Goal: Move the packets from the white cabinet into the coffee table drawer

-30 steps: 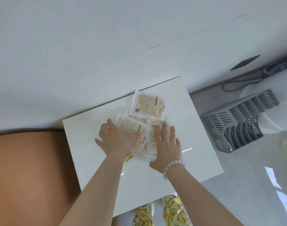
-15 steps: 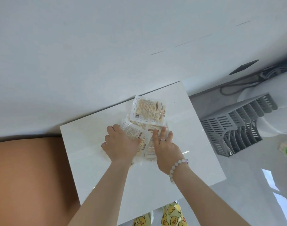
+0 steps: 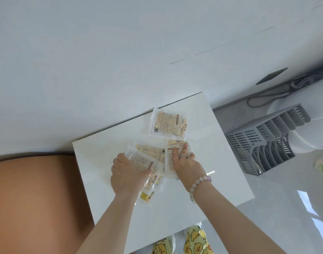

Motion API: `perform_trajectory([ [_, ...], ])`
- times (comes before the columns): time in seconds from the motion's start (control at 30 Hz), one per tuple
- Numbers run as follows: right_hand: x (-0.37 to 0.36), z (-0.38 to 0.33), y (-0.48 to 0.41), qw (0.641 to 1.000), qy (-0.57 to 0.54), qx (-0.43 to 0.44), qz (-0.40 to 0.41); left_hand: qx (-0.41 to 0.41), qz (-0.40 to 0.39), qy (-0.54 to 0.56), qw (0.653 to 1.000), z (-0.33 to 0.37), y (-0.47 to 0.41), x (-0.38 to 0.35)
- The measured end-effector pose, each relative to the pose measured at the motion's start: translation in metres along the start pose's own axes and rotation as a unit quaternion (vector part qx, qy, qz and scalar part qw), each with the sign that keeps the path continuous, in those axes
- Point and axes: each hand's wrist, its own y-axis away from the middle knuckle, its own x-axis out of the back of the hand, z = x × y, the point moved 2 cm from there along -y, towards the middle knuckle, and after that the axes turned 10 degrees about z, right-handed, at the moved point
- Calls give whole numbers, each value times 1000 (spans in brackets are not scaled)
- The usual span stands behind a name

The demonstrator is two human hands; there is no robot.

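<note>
Several clear packets with tan print lie on the white cabinet top (image 3: 105,149). One packet (image 3: 166,123) lies apart at the back near the wall. My left hand (image 3: 125,176) grips the left packet (image 3: 138,160), thumb on top and fingers hidden beneath its edge. Another packet (image 3: 153,151) peeks out behind it, and a small yellow packet (image 3: 146,196) sticks out below the hand. My right hand (image 3: 186,162), with a ring and a bead bracelet, presses straight fingers on the right packet (image 3: 170,165).
A white wall rises directly behind the cabinet. A grey slatted rack (image 3: 263,143) stands on the floor to the right, with cables (image 3: 267,96) behind it. A brown rounded surface (image 3: 37,198) adjoins the cabinet's left edge. My yellow-patterned trousers (image 3: 195,241) show below.
My hands have drawn slightly apart. The left hand has got its fingers under the left packet; the right hand has slid its packet a little to the right.
</note>
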Motion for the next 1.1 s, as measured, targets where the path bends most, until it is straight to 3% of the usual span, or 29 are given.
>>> perform_trajectory([
  [0.07,25,0,6,995,-4,-37,-89,-33,17,-44,998,-1,2,4],
  [0.13,19,4,13,996,-34,-11,-80,-129,45,-142,980,3,-1,10],
  [0.2,18,4,16,996,-55,-33,-66,-249,50,-221,942,12,-8,13],
  [0.3,16,1,14,996,-27,-34,-74,-413,-13,-269,870,29,-17,8],
  [0.37,2,2,11,999,-5,-32,-41,-455,-47,-272,847,34,-22,4],
  [0.6,17,6,18,989,-118,-27,-81,-467,11,-306,830,35,-16,9],
  [0.7,19,9,20,988,-131,-25,-83,-484,52,-260,834,33,-11,10],
  [0.77,20,9,21,987,-137,-22,-78,-440,3,-251,862,29,-12,6],
  [0.97,28,16,31,974,-205,-74,-64,-297,-39,-200,933,4,-15,14],
  [1.1,31,22,51,922,-339,-182,-45,-184,-52,-119,974,-19,-1,28],
])
